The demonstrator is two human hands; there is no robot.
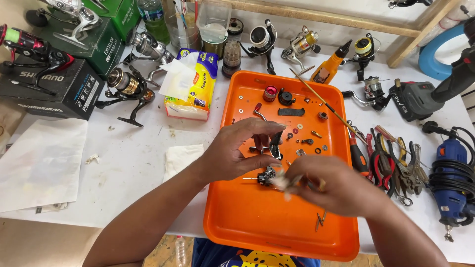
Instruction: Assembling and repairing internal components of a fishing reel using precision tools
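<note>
Cardboard boxes (pixel 54 89), matte black, sit far left beside a glossy metal reel (pixel 126 86) and a soft tissue pack (pixel 193 84). Over the smooth orange plastic tray (pixel 247 222) the left hand (pixel 235 151) pinches a small dark metal reel part (pixel 268 174) with a thin shaft, low in the tray's middle. The right hand (pixel 329 185), blurred, is closed on a white fluffy wad (pixel 281 182) touching that part. Small washers and screws (pixel 307 136) dot the tray. Rubber-handled pliers (pixel 383 160) lie further right, then a ribbed blue rotary tool (pixel 452 173).

Bright, even light with soft shadows; the right hand (pixel 332 187) is motion-blurred, edges slightly bowed
</note>
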